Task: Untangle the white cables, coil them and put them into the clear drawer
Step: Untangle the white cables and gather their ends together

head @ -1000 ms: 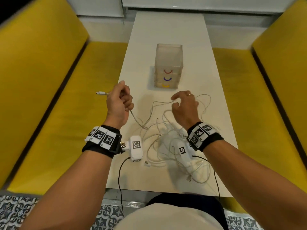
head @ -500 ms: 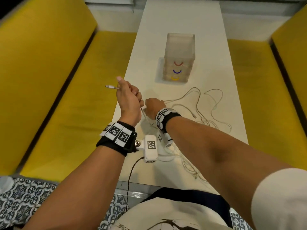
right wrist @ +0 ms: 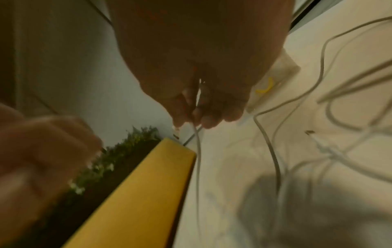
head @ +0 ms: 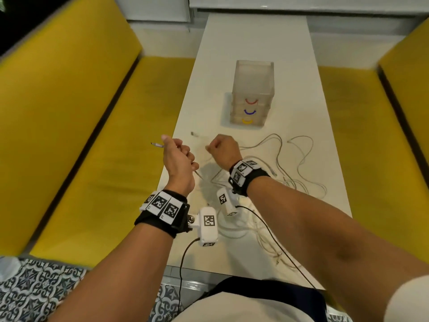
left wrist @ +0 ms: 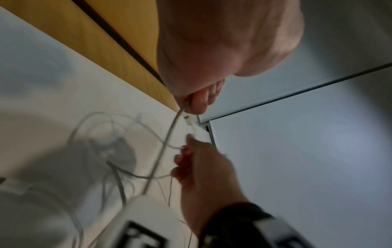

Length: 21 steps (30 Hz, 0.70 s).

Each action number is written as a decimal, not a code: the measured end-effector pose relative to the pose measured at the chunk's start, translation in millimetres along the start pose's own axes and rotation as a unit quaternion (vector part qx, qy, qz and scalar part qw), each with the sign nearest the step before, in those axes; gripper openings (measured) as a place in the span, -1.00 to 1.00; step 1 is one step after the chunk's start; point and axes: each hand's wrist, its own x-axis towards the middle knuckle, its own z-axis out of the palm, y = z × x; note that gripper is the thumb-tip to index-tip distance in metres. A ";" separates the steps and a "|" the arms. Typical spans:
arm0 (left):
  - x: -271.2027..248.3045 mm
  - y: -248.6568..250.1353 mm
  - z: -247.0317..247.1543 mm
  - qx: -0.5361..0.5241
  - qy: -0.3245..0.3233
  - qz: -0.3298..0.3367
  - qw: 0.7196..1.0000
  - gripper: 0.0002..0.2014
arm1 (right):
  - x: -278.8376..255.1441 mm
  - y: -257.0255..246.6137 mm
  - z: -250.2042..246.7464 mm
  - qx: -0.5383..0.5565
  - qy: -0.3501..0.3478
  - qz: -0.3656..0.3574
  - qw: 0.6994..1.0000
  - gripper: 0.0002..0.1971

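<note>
A person sits at the near end of a long white table (head: 255, 43) set between two yellow padded benches (head: 81, 135).

On the left, the person's left hand (head: 177, 159) is raised above the table's left edge in a fist, curled round one thin white cable (head: 197, 174). Its metal-tipped plug (head: 156, 144) sticks out past the thumb, pointing left over the bench; the cable's long axis runs from that plug through the fist, then down and right to the table.

Half a second ago the right hand (head: 224, 149) was tucked against the left. Now it has drawn apart to the right, fingers curled and pinching a strand of cable, as the right wrist view shows. This suggests one cable is being pulled free of the knot, so untangling is under way and coiling has not begun.

Further right, the tangle of white cables (head: 290, 168) lies loosely spread across the table, with more loops near the table's near edge.

Beyond the hands stands the clear plastic drawer unit (head: 254, 91), three drawers with red, blue and yellow handles, all closed.
</note>
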 end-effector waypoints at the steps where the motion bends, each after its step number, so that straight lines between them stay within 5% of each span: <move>1: -0.6 -1.8 1.3 0.005 -0.005 0.000 1.000 -0.57 | -3.2 -6.2 -11.0 0.045 0.019 -0.014 0.999 -0.80; 6: -9.9 -5.7 19.5 0.039 -0.069 0.008 0.997 -0.57 | -31.4 -30.6 -56.8 0.168 -0.002 -0.118 0.979 -0.75; 11: -22.0 -6.9 41.3 0.135 -0.129 0.042 0.981 -0.54 | -58.8 -34.0 -72.4 0.120 -0.044 -0.174 0.977 -0.77; 21: -49.9 22.9 64.3 0.116 -0.081 0.107 0.984 -0.33 | -84.1 -42.7 -86.1 0.216 -0.105 -0.194 0.951 -0.76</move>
